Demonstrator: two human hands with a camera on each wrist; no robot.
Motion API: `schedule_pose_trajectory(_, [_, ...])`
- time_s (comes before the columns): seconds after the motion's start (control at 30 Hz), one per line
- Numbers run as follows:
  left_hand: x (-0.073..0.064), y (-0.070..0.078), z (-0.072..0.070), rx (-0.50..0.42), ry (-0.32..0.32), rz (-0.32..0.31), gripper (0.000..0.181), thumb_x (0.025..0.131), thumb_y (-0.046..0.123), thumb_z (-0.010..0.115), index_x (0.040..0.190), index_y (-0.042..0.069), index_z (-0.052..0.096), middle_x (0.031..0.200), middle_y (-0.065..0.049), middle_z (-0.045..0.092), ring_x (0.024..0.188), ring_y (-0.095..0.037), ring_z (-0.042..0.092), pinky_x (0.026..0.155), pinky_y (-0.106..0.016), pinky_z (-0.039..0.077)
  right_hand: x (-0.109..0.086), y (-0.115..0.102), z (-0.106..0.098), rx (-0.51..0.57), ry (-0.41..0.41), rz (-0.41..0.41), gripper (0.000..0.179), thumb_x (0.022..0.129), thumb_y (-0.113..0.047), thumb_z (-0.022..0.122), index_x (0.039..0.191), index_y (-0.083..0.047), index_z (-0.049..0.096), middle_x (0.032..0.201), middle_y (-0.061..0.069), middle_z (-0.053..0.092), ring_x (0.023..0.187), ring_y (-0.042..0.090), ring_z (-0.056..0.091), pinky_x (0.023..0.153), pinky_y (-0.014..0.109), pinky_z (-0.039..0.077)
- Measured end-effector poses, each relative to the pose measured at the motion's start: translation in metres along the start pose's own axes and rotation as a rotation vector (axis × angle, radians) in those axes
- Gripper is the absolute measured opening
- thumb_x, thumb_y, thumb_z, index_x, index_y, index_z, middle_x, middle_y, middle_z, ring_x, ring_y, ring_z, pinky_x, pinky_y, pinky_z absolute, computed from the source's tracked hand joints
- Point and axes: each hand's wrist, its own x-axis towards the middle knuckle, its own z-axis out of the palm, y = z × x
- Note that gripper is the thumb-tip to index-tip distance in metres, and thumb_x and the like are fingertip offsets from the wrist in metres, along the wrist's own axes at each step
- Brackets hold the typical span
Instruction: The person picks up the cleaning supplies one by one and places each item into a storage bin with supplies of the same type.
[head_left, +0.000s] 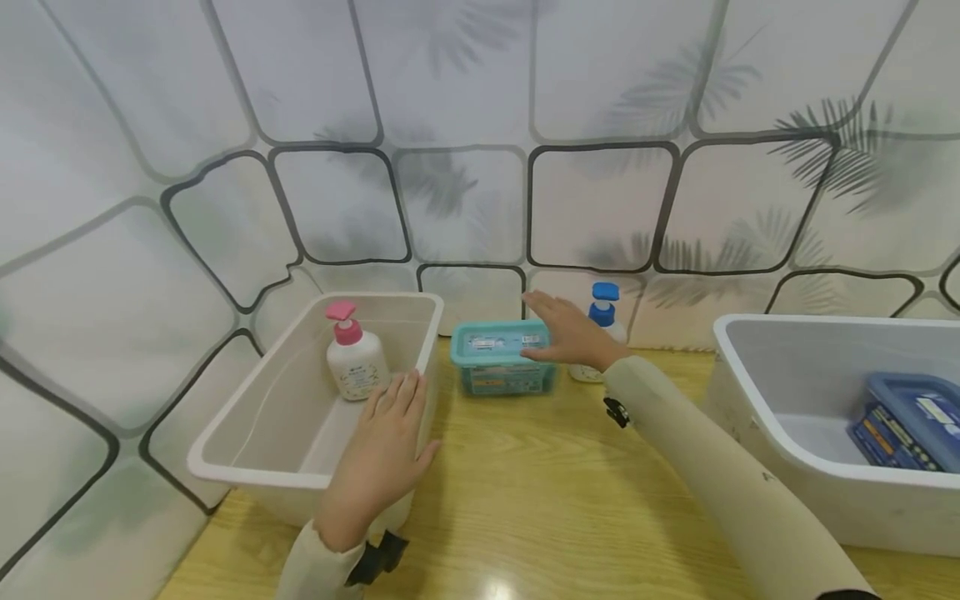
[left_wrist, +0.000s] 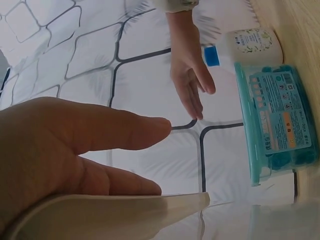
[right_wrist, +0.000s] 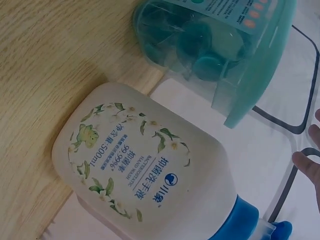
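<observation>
My left hand (head_left: 382, 450) lies with straight fingers along the right rim of the left white tub (head_left: 255, 477); thumb and fingers stand apart in the left wrist view. Inside that tub is a white pump bottle with a pink top (head_left: 358, 367). Fingers spread, my right hand (head_left: 573, 333) reaches over the right end of a teal lidded plastic box (head_left: 498, 379), holding nothing. Behind this hand stands a hand-wash bottle (right_wrist: 135, 165) with a blue pump, partly hidden by it in the head view. Teal pieces show through the box's clear wall.
At the right stands another white tub (head_left: 750, 400) with a dark blue lidded box (head_left: 911, 421) inside. The wooden table (head_left: 517, 492) runs between the tubs. A patterned fabric wall (head_left: 465, 208) rises close behind the teal box and bottle.
</observation>
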Motion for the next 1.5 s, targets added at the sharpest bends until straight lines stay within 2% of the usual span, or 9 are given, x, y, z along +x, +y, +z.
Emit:
schedule_pose_trajectory(0.3, [0.001,-0.002,0.003,-0.006,0.016,-0.001,0.073,0.085,0.033,0.067,0.140,-0.005,0.038,0.148,-0.021,0.037,0.137,-0.039,0.035,0.116,-0.051,0.023,0.005,0.003,0.005,-0.009,0.009,-0.016,0.090,0.081,-0.045,0.069,0.148,-0.004,0.025,0.152,0.018,0.030,0.138,0.036,0.032,0.113,0.055,0.027])
schedule_pose_trajectory(0.53, [-0.001,-0.002,0.004,-0.009,0.024,-0.006,0.072,0.084,0.032,0.067,0.140,-0.005,0.039,0.147,-0.021,0.038,0.137,-0.038,0.035,0.115,-0.051,0.025,0.012,0.007,0.011,-0.023,-0.016,-0.023,0.091,0.080,-0.049,0.068,0.148,-0.004,0.027,0.152,0.017,0.030,0.138,0.035,0.033,0.113,0.054,0.028])
schedule_pose_trajectory(0.8, [-0.003,-0.001,0.002,-0.008,0.040,-0.004,0.072,0.084,0.031,0.068,0.139,-0.005,0.040,0.146,-0.021,0.039,0.136,-0.039,0.036,0.115,-0.052,0.026,0.015,0.007,0.012,-0.022,-0.070,-0.014,0.094,0.079,-0.052,0.068,0.149,-0.006,0.024,0.153,0.016,0.029,0.138,0.035,0.032,0.115,0.053,0.025])
schedule_pose_trajectory(1.2, [-0.003,0.000,-0.001,-0.006,0.040,0.002,0.071,0.083,0.030,0.068,0.138,-0.006,0.040,0.146,-0.021,0.039,0.136,-0.039,0.036,0.115,-0.051,0.025,0.018,0.003,0.014,-0.013,-0.107,0.000,0.097,0.079,-0.054,0.067,0.149,-0.004,0.022,0.154,0.016,0.025,0.141,0.035,0.028,0.118,0.052,0.020])
schedule_pose_trajectory(1.5, [-0.003,0.000,0.000,-0.006,0.045,0.005,0.071,0.083,0.030,0.068,0.138,-0.006,0.041,0.146,-0.021,0.040,0.135,-0.039,0.037,0.115,-0.051,0.026,0.025,0.001,0.022,-0.041,-0.101,-0.003,0.098,0.078,-0.055,0.067,0.149,-0.004,0.024,0.154,0.016,0.027,0.140,0.034,0.029,0.116,0.052,0.024])
